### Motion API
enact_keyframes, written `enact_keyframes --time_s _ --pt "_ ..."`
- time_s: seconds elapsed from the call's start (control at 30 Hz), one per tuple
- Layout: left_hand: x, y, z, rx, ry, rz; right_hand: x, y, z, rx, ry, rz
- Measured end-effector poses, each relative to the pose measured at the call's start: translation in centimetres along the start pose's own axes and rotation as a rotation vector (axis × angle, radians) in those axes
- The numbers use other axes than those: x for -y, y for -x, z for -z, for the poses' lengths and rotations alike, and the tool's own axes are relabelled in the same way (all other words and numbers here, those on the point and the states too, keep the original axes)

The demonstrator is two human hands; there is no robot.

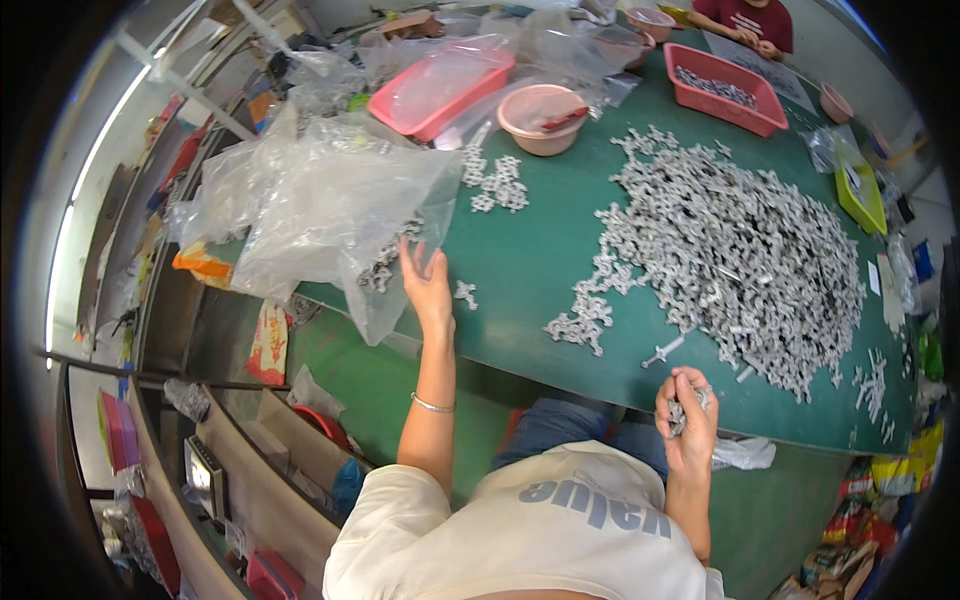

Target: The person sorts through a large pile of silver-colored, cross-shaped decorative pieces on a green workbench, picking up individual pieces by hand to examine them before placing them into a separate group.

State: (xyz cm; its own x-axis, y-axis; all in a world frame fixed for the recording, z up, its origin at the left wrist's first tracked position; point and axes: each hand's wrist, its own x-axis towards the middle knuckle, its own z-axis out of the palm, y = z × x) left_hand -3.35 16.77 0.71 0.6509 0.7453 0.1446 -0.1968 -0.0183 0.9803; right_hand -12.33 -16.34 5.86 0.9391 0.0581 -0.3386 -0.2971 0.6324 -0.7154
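Note:
My left hand is at the table's near left edge, fingers spread, beside the opening of a large clear plastic bag. Some small grey metal parts lie in the bag by my fingertips. In my closed right hand I hold a few small grey metal parts, partly covered by the fingers. Beyond that hand spreads a big heap of similar grey castings. A single piece with a pale rod lies just in front of it. One loose part is right of my left hand.
The green table also bears a small group of parts, a pink bowl and a pink tray. Another pink tray holds parts, near a person in a dark red shirt. Shelves stand at left.

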Motion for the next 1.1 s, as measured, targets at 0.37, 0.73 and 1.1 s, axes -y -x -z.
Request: enact_keyframes --time_s 0.37,0.73,1.1 --pt "1.3 10.5 -12.8 0.769 -0.616 -0.595 -0.2 -0.6 2.5 -0.021 -0.346 -0.192" --pt "-0.3 10.8 -11.8 0.898 -0.576 -0.69 -0.2 -0.9 3.4 -0.041 -0.389 -0.208" --pt "-10.1 15.2 -9.0 1.113 -0.158 -0.304 1.2 0.1 -0.3 0.056 0.182 0.163"
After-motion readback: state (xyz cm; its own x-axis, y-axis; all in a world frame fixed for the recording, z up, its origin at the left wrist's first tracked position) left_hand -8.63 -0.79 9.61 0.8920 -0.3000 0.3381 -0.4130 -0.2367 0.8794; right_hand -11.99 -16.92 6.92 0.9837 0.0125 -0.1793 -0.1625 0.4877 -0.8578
